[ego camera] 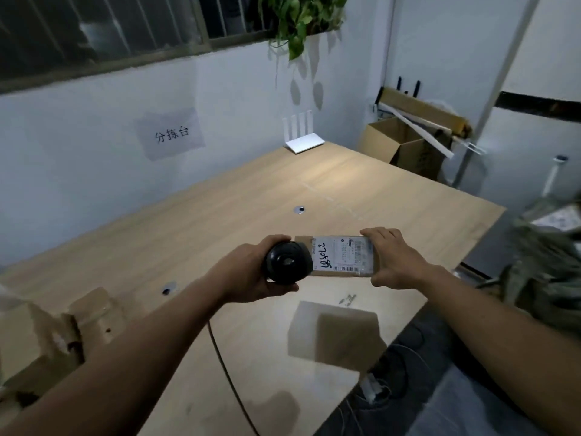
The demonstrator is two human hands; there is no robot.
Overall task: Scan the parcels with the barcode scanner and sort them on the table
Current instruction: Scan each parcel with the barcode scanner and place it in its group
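The parcel, a small flat cardboard box with a white shipping label and the handwritten number 270507 on its top face, is held in the air above the wooden table, label side up toward the camera; that facing seems chosen so the printed barcode along the label's near edge lies open to the scanner. The right hand grips the parcel by its right end, fingers curled over the far edge and thumb under the near edge, which leaves the label almost wholly uncovered; the right forearm reaches in from the lower right, wrist roughly straight. The left hand is wrapped around the black barcode scanner, fingers closed over the far side of its body and thumb along the near side; the scanner's head overlaps the parcel's left end, apparently just above it, so the reading window seems aimed down at the label. Its cable hangs below the left wrist toward the near table edge. The left forearm comes in from the lower left, and both hands meet near the middle of the view; I judge the scan itself to be the step in hand, with sorting not yet done.
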